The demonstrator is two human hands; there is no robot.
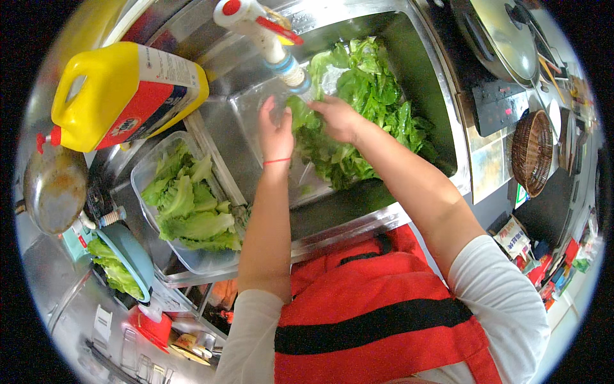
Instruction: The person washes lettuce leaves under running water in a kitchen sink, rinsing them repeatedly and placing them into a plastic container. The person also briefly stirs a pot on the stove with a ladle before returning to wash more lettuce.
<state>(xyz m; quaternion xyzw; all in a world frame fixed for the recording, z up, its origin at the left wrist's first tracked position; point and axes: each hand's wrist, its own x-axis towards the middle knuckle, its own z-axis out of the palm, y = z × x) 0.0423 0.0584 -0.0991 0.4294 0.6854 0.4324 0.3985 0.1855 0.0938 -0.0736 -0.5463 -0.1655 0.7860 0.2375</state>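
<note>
Lettuce leaves [374, 96] lie in a heap in a stainless steel sink [427, 62], many of them wet. My right hand [338, 117] holds the edge of a green leaf [303, 113] under the white faucet [273, 48]. On the other side of that leaf is my left hand [277, 129], its fingers bent upward; whether it touches the leaf is unclear. A red string circles the left wrist. To the left, a clear plastic container [144, 168] holds more lettuce leaves [192, 206].
A large yellow detergent jug [129, 96] stands at upper left, near a worn metal pan [57, 187]. Lower left, a blue basin [127, 254] holds lettuce. On the right are a lidded pan [503, 38], an induction cooker [499, 105] and a wicker basket [531, 153].
</note>
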